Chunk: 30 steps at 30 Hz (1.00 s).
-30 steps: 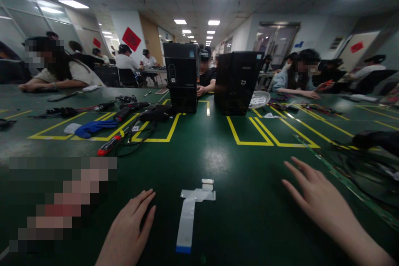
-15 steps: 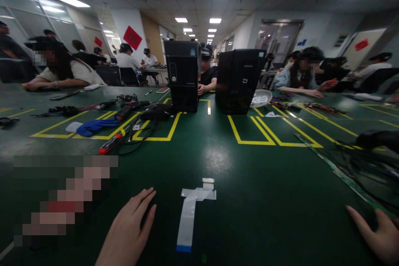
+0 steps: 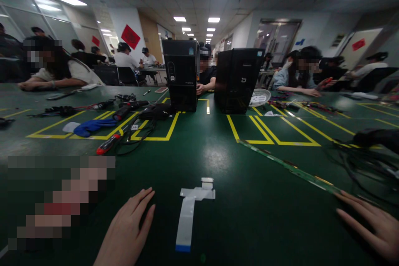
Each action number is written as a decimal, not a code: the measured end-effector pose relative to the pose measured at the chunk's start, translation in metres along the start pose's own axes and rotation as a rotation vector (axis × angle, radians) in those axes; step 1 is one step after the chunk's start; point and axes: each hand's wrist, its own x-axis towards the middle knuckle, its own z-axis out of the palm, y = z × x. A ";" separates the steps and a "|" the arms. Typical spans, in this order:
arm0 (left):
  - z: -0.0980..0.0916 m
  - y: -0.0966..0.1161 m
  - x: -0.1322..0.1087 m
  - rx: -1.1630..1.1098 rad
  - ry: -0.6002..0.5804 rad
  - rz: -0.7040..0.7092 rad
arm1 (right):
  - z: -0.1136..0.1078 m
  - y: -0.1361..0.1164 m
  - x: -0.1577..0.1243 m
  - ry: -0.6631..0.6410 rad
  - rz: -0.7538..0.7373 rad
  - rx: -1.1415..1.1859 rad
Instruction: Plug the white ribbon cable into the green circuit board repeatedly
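Observation:
My left hand [image 3: 126,230] lies flat on the green table [image 3: 237,199], fingers stretched out, holding nothing. Just to its right lies a white flat ribbon cable [image 3: 190,213] with a blue end. My right hand [image 3: 370,224] sits at the right edge with fingers spread, its fingertips touching the near end of a long thin green circuit strip [image 3: 286,167]. That strip runs diagonally from the yellow markings toward my right hand.
Two black computer towers [image 3: 181,75] [image 3: 238,81] stand upright at mid-table inside yellow tape boxes. A red-handled screwdriver [image 3: 107,144], black cables, and a blue glove [image 3: 93,126] lie to the left. Black cables [image 3: 364,158] lie at right. Other people sit around the table.
My right hand swung out to the right edge and reached the green strip. The strip's far end has pivoted left toward the table's centre. My left hand stayed put.

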 end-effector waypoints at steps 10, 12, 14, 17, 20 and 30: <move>-0.004 0.003 0.000 -0.039 0.015 0.002 | -0.007 -0.169 0.072 -0.399 -0.371 0.060; -0.005 0.004 0.001 -0.042 0.012 -0.001 | -0.003 -0.195 0.083 -0.429 -0.439 0.075; -0.005 0.004 0.001 -0.038 0.003 -0.007 | 0.003 -0.217 0.089 -0.437 -0.482 0.075; -0.004 0.004 0.001 -0.028 -0.010 -0.013 | 0.013 -0.244 0.092 -0.425 -0.520 0.051; -0.003 0.004 0.001 -0.029 -0.007 -0.011 | 0.024 -0.264 0.087 -0.390 -0.536 0.025; -0.005 0.003 0.000 -0.019 -0.046 -0.040 | 0.041 -0.291 0.070 -0.309 -0.575 -0.001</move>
